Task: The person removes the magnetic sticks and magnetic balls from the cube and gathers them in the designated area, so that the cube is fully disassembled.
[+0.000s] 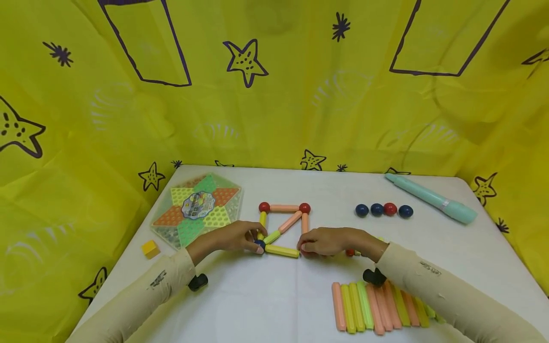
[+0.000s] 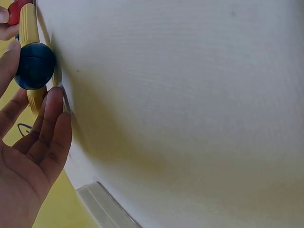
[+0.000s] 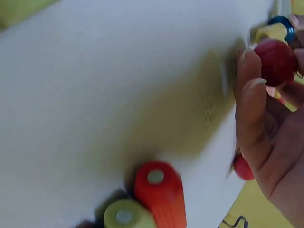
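A flat square of magnetic sticks and balls lies mid-table, with red balls on its far corners and a diagonal stick across it. My left hand pinches the dark blue ball at the near left corner, where yellow sticks meet. My right hand pinches a red ball at the near right corner, against the end of the yellow bottom stick. A second red ball lies just under my right palm.
A hexagonal checkers board and a yellow cube sit at the left. Several loose balls and a teal pen lie at the back right. A row of spare sticks lies under my right forearm. Yellow star-print cloth surrounds the table.
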Tool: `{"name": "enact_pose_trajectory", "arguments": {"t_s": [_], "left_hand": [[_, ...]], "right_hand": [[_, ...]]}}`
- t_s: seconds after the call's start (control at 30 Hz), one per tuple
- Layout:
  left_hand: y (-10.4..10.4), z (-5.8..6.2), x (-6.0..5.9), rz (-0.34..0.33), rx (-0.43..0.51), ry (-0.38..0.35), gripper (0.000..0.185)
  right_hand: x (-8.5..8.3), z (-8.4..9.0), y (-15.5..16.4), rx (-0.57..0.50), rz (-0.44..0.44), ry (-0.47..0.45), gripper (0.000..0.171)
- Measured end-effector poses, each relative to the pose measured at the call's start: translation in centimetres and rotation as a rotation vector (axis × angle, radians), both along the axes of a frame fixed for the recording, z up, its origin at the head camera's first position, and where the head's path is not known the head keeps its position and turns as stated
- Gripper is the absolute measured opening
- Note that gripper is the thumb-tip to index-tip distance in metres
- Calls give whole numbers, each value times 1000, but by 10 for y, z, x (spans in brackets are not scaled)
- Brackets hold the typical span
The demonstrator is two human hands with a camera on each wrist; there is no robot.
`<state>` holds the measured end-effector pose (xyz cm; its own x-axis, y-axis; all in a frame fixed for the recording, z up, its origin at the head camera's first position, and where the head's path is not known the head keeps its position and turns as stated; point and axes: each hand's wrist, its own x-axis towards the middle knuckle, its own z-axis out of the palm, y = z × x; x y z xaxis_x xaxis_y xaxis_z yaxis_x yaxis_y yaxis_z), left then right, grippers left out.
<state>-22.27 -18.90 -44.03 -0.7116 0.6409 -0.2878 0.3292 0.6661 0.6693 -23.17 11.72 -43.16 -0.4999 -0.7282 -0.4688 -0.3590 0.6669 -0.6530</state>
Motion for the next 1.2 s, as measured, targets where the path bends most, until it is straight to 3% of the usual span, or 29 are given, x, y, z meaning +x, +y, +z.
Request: {"name": "enact_pose_trajectory", "arguments": {"t_s": [0.13, 0.27, 0.43, 0.6, 0.7, 0.8, 1.03, 1.2], "left_hand": [[1, -2, 1, 6, -10, 0, 40], [0, -2, 1, 14, -16, 2, 40], [-1, 1, 1, 17, -17, 2, 40], [-1, 0, 3, 19, -18, 3, 39], [0, -2, 3, 21, -21, 3, 40], [0, -2, 4, 25, -18, 0, 39], [1, -1, 5, 15, -11, 7, 39], [2, 0, 4, 13, -9, 9, 39]], "right_hand": [[-4, 5, 11, -82, 22, -76, 19], [-15, 15, 28, -242, 36, -73, 24], [-38, 25, 57, -348, -119, 52, 33], [-58, 27, 84, -317, -318, 315, 32], [-66, 23, 96, -269, -387, 411, 36], [-73, 17, 103, -232, -413, 418, 37], [-82, 3, 110, -123, -350, 426, 28], [-83, -2, 111, -85, -333, 381, 26]]}}
